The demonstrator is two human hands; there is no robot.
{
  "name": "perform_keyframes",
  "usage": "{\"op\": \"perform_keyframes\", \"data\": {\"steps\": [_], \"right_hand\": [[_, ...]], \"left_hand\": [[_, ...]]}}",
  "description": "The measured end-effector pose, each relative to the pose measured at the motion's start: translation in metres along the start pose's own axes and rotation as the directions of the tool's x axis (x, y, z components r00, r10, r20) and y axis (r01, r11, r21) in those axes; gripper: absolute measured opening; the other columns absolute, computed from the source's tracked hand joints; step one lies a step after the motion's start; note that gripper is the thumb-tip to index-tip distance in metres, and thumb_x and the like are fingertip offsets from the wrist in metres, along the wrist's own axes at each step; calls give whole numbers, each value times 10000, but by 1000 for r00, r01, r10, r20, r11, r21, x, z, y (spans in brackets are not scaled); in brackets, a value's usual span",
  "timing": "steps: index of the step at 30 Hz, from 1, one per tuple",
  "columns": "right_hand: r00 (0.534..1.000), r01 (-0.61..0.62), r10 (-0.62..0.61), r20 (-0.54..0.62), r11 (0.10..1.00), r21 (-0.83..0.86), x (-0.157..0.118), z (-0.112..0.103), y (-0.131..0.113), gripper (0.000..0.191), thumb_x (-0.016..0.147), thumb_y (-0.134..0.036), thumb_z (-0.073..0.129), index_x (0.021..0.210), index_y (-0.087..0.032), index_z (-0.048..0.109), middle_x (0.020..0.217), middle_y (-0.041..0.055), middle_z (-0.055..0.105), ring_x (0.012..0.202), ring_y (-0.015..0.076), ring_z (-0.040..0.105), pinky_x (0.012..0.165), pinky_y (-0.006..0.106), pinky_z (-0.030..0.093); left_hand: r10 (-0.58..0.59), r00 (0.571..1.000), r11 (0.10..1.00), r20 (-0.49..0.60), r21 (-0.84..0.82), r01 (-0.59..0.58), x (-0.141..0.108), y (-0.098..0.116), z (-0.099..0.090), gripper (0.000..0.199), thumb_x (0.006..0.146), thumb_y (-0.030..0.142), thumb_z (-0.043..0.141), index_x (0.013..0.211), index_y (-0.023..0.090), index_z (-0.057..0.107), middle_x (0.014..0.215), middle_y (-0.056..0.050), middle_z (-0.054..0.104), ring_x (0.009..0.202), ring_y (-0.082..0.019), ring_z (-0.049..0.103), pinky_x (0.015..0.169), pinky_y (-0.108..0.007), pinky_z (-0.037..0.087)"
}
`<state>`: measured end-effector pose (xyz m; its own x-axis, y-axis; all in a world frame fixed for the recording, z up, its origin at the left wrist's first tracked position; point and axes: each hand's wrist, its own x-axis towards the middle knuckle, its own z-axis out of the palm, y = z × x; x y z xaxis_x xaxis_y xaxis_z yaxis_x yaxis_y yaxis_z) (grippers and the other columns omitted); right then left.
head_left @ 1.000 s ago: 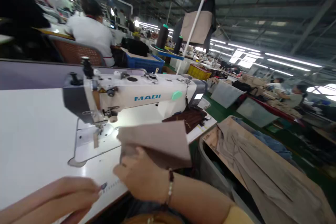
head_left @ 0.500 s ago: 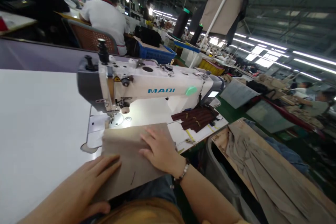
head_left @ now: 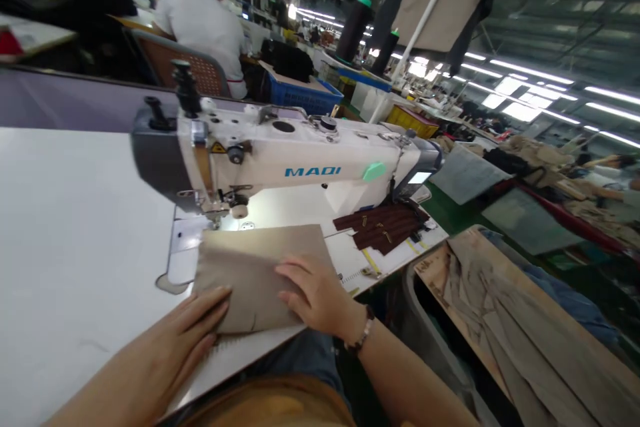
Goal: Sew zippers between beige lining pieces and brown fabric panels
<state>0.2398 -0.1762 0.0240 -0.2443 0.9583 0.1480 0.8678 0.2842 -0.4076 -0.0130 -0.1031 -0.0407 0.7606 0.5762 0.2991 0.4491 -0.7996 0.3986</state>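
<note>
A piece of taupe cloth (head_left: 250,280) lies on the white sewing table, its far left corner close to the presser foot (head_left: 215,219) of the MAQI sewing machine (head_left: 280,163). A short dark mark shows near the cloth's front edge. My left hand (head_left: 193,323) rests on the cloth's left front corner, fingers stretched out and lying flat. On the right part of the cloth lies my right hand (head_left: 315,293), its fingers extended and slightly apart. Neither hand grips anything. Whether the cloth's corner is under the foot, I cannot tell.
Dark brown striped cloth pieces (head_left: 380,223) with zippers lie by the machine's right end. Right of the table, a wooden board (head_left: 435,267) carries crumpled taupe garments (head_left: 520,320) above a grey bin (head_left: 415,307). A person in white (head_left: 205,27) sits beyond the machine.
The cloth's front edge has moved away from me, uncovering the table's front edge. Both hands remain on the cloth, with the left thumb now tucked closer. The camera view has shifted slightly.
</note>
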Motion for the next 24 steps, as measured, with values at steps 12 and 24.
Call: {"op": "perform_keyframes", "data": {"steps": [12,24], "right_hand": [[962,-189,190,197,982,-21,0,-7,-10,208,898,-156,438,780,-170,608,885,36,603,825,147,569,752,258,427],[858,-98,279,431,913,-395,20,-4,-16,161,915,-251,453,832,-186,575,724,51,654,659,197,633,490,257,272]], "left_hand": [[-230,973,971,-23,-74,228,3,6,-38,313,868,368,454,728,207,683,1044,-83,619,913,-219,605,797,-350,518],[-181,983,977,-30,105,183,0,20,-41,210,881,148,383,902,180,589,965,-66,561,857,-189,541,777,-332,473]]}}
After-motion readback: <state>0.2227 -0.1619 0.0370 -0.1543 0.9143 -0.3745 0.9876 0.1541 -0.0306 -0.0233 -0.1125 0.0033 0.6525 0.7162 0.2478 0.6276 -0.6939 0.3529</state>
